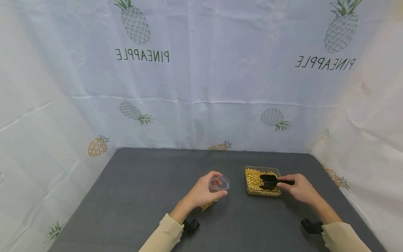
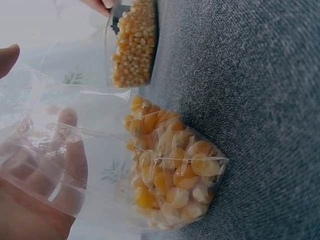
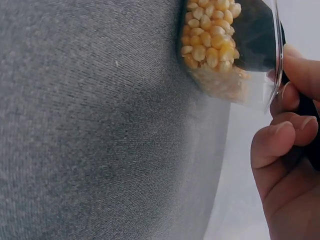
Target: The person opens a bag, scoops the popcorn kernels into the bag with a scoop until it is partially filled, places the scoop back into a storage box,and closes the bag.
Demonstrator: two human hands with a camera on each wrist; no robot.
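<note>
My left hand point(image 1: 199, 191) holds a clear plastic bag point(image 1: 223, 182) around its open mouth, its thumb and fingers spread apart. Yellow corn kernels point(image 2: 175, 175) fill the bottom of that bag, which stands close over the grey tabletop in the left wrist view. My right hand point(image 1: 300, 189) grips the handle of a small black scoop point(image 1: 268, 181). The scoop's blade lies in a clear rectangular container point(image 1: 246, 190) of corn kernels point(image 1: 253, 178). In the right wrist view, fingers point(image 3: 274, 140) curl at the handle beside the container's rim, and the dark blade shows through the wall.
A dark grey cloth-covered table point(image 1: 141, 196) extends under both hands. White curtains point(image 1: 201, 77) printed with pineapples enclose its back and sides. Black wrist mounts point(image 1: 311, 226) sit at both wrists.
</note>
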